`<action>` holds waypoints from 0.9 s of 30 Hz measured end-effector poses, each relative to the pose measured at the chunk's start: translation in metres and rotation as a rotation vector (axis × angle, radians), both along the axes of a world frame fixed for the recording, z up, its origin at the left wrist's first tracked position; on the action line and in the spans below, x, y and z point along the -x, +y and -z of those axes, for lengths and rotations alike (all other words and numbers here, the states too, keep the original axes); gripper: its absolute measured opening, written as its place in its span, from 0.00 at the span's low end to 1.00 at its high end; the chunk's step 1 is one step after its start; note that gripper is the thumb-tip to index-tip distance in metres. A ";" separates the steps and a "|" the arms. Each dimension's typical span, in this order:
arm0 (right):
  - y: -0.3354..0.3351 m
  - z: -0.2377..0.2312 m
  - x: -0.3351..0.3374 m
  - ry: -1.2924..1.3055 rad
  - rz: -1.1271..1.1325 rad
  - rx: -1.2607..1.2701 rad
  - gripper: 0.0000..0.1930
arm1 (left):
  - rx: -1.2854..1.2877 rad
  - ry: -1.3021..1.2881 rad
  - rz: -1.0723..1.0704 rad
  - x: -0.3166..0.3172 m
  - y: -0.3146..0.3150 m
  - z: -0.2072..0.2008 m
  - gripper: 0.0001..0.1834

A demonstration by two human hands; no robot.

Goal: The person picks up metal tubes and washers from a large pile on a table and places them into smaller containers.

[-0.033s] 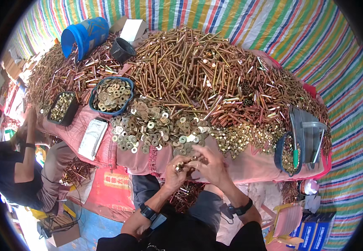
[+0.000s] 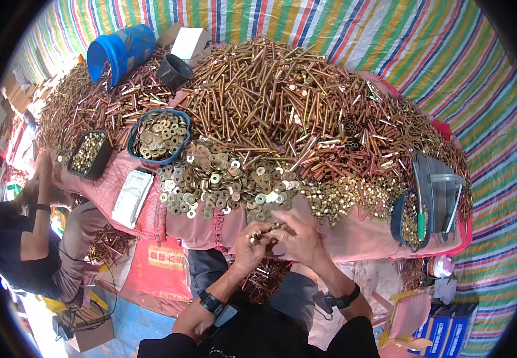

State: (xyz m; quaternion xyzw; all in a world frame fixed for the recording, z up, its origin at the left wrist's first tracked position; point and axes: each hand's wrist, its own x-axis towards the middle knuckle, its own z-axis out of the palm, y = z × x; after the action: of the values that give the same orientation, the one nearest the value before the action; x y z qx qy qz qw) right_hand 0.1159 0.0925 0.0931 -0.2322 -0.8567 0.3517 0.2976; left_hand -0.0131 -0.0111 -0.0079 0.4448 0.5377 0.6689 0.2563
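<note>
My left hand [image 2: 248, 249] is closed round a few brassy bolts [image 2: 254, 237], whose ends poke out of the fist just above my lap. Close against it, my right hand [image 2: 301, 237] bends its thumb and fingertips together at the far side of the bolts; what they pinch is too small to make out. Just beyond both hands lies a heap of flat washers [image 2: 211, 179]. To its right spreads a pile of small gold-coloured nuts [image 2: 348, 197]. A great mound of long bolts [image 2: 264, 95] rises behind these.
A blue-rimmed basin [image 2: 129, 149] of washers and a black tub [image 2: 97, 173] of nuts stand left. A blue bucket [image 2: 106, 59] lies tipped behind. At right, a nut container [image 2: 397, 222] sits beside a grey dustpan-like scoop [image 2: 439, 197]. Another person [image 2: 29, 238] works at far left.
</note>
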 end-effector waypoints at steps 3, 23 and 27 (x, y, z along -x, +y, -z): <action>0.004 0.005 -0.001 0.092 -0.063 -0.108 0.16 | -0.013 -0.217 0.067 -0.004 0.000 0.000 0.12; -0.002 0.018 -0.004 0.109 0.114 0.276 0.11 | 0.125 -0.293 0.083 0.001 -0.002 -0.008 0.06; 0.012 0.028 -0.024 -0.039 0.141 0.629 0.10 | 0.152 -0.504 -0.062 0.006 0.007 -0.016 0.15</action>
State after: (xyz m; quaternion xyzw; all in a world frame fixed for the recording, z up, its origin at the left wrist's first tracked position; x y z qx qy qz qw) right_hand 0.1403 0.1044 0.0656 -0.3784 -0.6934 0.5731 0.2182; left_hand -0.0188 -0.0038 0.0082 0.2270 0.5190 0.7236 0.3943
